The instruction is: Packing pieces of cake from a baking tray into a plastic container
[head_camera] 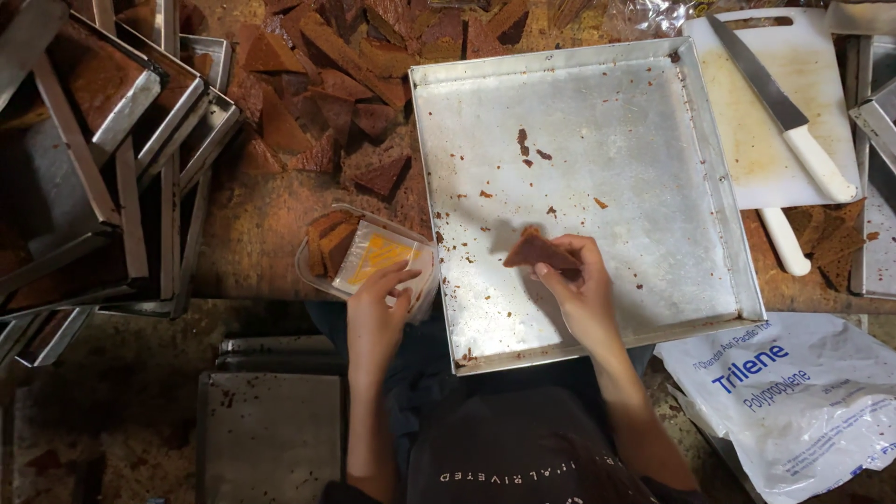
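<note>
My right hand (581, 285) pinches a brown triangular cake slice (537, 252) just above the near part of a large square metal tray (653, 140), which is dotted with crumbs. Over at the tray's left edge, my left hand (375, 313) holds a small clear plastic container (313, 271). Inside it sit two or three cake slices (327, 241) and an orange-and-white label card (375, 257). The fingers of my left hand rest on the container's near rim.
A heap of cut brown cake triangles (327, 84) lies beyond the container. Stacked metal baking tins (103, 159) fill the left. A white cutting board (775, 140) with a white-handled knife (793, 117) sits at right. A printed plastic bag (803, 401) lies near right.
</note>
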